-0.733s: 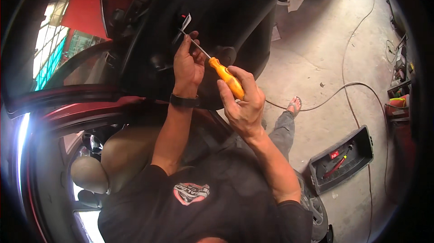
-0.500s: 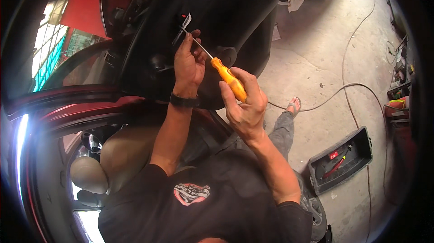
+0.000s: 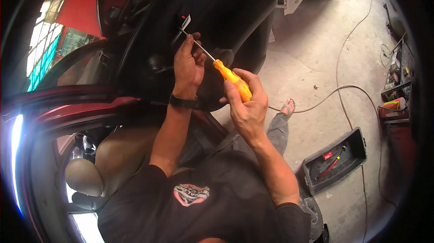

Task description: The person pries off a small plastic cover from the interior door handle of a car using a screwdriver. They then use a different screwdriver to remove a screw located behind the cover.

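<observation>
My right hand (image 3: 249,105) is closed around the yellow handle of a screwdriver (image 3: 232,78). Its metal shaft slants up and left to the inner door handle (image 3: 186,21) on a black car door panel (image 3: 217,12). With a dark band on its wrist, my left hand (image 3: 188,64) steadies the shaft near the tip, thumb and fingers pinched about it. The tip meets the recess around the door handle; exactly what it touches is too dark to make out. A small red mark shows beside the silvery handle lever.
At my left is the car's door opening with a beige seat (image 3: 83,176). A black plastic bin (image 3: 335,159) holding red-handled pliers (image 3: 329,168) stands on the concrete floor at right. A cable (image 3: 337,90) crosses the floor, and a shelf of items (image 3: 397,73) lines the far right.
My right hand has shifted slightly right, with its fingers rearranged on the screwdriver handle. My left hand stays by the shaft; the whole view has moved a little.
</observation>
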`<action>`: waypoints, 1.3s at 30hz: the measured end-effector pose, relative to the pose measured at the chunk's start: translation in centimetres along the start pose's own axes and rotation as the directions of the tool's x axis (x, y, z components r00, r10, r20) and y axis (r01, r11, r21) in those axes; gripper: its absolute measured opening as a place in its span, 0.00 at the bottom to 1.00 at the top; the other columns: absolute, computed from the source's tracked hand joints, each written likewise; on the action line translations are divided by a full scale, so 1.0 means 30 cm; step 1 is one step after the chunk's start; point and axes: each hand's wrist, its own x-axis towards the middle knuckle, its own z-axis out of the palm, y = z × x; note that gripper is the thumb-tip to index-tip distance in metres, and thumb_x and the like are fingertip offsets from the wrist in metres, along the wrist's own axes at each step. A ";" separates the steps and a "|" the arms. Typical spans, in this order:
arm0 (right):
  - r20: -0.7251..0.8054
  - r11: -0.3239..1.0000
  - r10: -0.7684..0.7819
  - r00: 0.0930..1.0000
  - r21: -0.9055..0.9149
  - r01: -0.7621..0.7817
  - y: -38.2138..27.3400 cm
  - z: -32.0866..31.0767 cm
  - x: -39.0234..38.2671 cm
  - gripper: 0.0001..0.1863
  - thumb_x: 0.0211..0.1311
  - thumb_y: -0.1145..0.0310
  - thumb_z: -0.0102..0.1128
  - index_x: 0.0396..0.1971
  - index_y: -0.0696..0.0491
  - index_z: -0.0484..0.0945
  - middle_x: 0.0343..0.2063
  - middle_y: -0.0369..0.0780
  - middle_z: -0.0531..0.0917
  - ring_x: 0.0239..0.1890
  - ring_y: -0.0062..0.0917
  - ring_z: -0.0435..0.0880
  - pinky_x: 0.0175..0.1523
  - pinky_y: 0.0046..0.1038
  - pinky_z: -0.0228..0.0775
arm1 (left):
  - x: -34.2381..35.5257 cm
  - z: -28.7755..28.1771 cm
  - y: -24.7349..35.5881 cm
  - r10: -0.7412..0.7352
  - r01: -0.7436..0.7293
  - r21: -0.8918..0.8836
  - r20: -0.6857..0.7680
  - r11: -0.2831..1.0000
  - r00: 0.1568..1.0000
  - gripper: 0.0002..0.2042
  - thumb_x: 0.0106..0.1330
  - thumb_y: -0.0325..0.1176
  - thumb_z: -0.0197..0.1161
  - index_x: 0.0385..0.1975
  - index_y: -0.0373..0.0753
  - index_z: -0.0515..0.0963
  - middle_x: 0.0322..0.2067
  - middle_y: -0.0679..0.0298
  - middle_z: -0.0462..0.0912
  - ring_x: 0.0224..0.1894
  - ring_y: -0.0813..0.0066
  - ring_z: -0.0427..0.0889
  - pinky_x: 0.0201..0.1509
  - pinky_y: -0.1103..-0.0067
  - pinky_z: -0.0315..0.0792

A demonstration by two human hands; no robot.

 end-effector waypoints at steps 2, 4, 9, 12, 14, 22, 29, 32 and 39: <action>-0.004 0.996 -0.085 0.996 -0.041 0.085 0.010 -0.003 -0.008 0.15 0.66 0.73 0.66 0.50 0.60 0.76 0.31 0.42 0.85 0.24 0.18 0.84 0.28 0.22 0.76 | -0.016 0.012 0.002 -0.003 0.003 -0.008 -0.010 1.000 1.000 0.12 0.75 0.38 0.61 0.45 0.34 0.81 0.30 0.72 0.75 0.25 0.89 0.63 0.27 0.88 0.60; 0.044 0.995 -0.077 0.996 -0.068 0.080 0.000 -0.006 -0.009 0.16 0.68 0.73 0.63 0.52 0.62 0.74 0.34 0.41 0.83 0.27 0.18 0.84 0.33 0.20 0.80 | -0.015 0.009 0.008 0.008 -0.008 -0.016 0.008 1.000 1.000 0.12 0.75 0.38 0.61 0.45 0.34 0.81 0.30 0.72 0.74 0.25 0.89 0.63 0.27 0.88 0.60; 0.028 0.998 -0.031 0.999 -0.049 0.032 0.007 -0.003 -0.009 0.16 0.68 0.74 0.64 0.52 0.61 0.75 0.35 0.42 0.83 0.28 0.19 0.85 0.33 0.21 0.80 | -0.010 0.002 0.003 0.019 -0.018 -0.013 0.020 1.000 1.000 0.13 0.75 0.38 0.61 0.45 0.33 0.81 0.29 0.72 0.74 0.25 0.88 0.63 0.27 0.88 0.60; -0.010 0.998 -0.044 0.999 -0.049 0.044 0.013 0.005 -0.010 0.15 0.64 0.74 0.67 0.49 0.60 0.77 0.32 0.44 0.85 0.26 0.22 0.85 0.31 0.26 0.77 | -0.007 -0.003 0.001 0.021 -0.021 -0.020 0.022 1.000 1.000 0.13 0.75 0.38 0.61 0.45 0.34 0.80 0.30 0.71 0.74 0.25 0.88 0.63 0.27 0.88 0.60; 0.014 0.989 -0.089 0.996 -0.120 0.090 0.028 -0.006 -0.011 0.15 0.64 0.73 0.67 0.49 0.60 0.78 0.32 0.46 0.85 0.26 0.26 0.86 0.33 0.28 0.77 | -0.005 -0.008 -0.003 0.010 -0.010 -0.038 0.011 0.999 1.000 0.12 0.75 0.38 0.61 0.46 0.35 0.80 0.30 0.71 0.76 0.25 0.89 0.65 0.27 0.89 0.60; 0.060 0.947 -0.201 0.978 -0.243 0.209 0.051 -0.020 0.008 0.16 0.66 0.75 0.65 0.52 0.62 0.75 0.34 0.45 0.84 0.28 0.24 0.86 0.34 0.24 0.80 | 0.006 0.000 -0.006 -0.002 0.002 -0.040 0.016 0.999 1.000 0.12 0.74 0.38 0.61 0.46 0.35 0.81 0.30 0.72 0.76 0.25 0.89 0.64 0.27 0.89 0.61; 0.311 0.733 0.583 0.751 0.199 -0.651 -0.174 -0.041 0.062 0.26 0.76 0.49 0.50 0.47 0.61 0.75 0.21 0.39 0.78 0.19 0.27 0.82 0.28 0.24 0.80 | 0.036 -0.040 -0.004 -0.020 0.022 -0.097 0.028 0.995 0.999 0.12 0.73 0.37 0.64 0.47 0.34 0.81 0.29 0.74 0.74 0.25 0.89 0.64 0.27 0.90 0.59; 0.404 0.783 0.556 0.726 0.037 -0.621 -0.249 -0.052 0.106 0.26 0.74 0.46 0.52 0.37 0.59 0.73 0.18 0.38 0.75 0.13 0.26 0.78 0.19 0.26 0.72 | 0.036 -0.017 0.003 -0.052 0.063 -0.198 0.059 0.978 0.997 0.13 0.72 0.37 0.64 0.48 0.34 0.80 0.29 0.75 0.74 0.26 0.89 0.63 0.29 0.90 0.58; 0.242 0.735 0.554 0.797 -0.593 -0.331 -0.446 0.026 0.204 0.23 0.74 0.50 0.54 0.34 0.59 0.78 0.15 0.30 0.69 0.14 0.14 0.68 0.19 0.22 0.57 | 0.051 0.027 0.000 -0.059 0.079 -0.309 0.075 0.948 0.995 0.11 0.71 0.38 0.67 0.45 0.38 0.83 0.29 0.75 0.76 0.25 0.90 0.63 0.27 0.89 0.58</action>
